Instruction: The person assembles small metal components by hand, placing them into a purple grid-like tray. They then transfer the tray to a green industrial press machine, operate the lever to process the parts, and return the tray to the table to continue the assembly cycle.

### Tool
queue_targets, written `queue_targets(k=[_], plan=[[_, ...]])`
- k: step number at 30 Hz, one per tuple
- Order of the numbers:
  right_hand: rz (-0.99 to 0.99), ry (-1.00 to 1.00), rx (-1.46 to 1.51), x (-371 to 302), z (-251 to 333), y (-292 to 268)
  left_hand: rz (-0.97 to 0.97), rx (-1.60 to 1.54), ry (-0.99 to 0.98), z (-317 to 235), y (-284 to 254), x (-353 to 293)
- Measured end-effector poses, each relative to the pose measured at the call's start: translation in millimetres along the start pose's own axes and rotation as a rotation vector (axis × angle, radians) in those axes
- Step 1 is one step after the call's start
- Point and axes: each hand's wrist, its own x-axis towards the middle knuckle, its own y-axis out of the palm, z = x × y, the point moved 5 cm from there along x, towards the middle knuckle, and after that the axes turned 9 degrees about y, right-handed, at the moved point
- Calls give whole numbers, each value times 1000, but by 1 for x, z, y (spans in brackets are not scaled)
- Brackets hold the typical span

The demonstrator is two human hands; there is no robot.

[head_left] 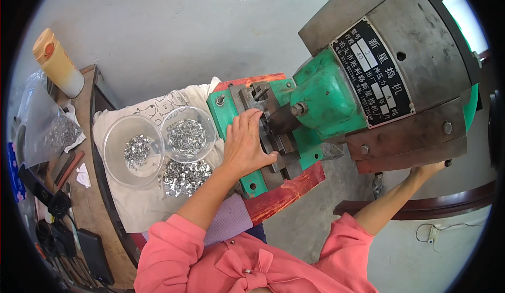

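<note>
A green bench press [329, 95] with a grey metal guard stands at right, its dark ram [283, 119] low over the steel die [281, 144]. At the near left side of this die is my left hand [244, 143], thumb and fingers spread apart against the metal, with nothing visible held between them. My right arm reaches under the lower edge of the guard [415, 135]. Most of my right hand [427, 170] shows there, but the guard hides its fingers; a small dark end piece [447, 163] sticks out beside it.
On a cloth [123, 203] left of the press stand a large clear tub [110, 164] and a smaller clear tub [167, 116], both holding small metal pieces. A loose metal pile [184, 180] lies beside them. The wooden desk [94, 209] bears a yellow bottle [62, 66], a plastic bag [42, 127] and tools.
</note>
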Motion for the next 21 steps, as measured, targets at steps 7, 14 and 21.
queue_targets(k=[7,14,21], plan=[[187,-206,-87,34,8,-13,-3,23,-25,-7,-1,6],[164,97,-127,64,79,24,-33,40,-29,-7,-2,4],[159,232,-147,76,77,15,5,-28,48,-28,0,-28]])
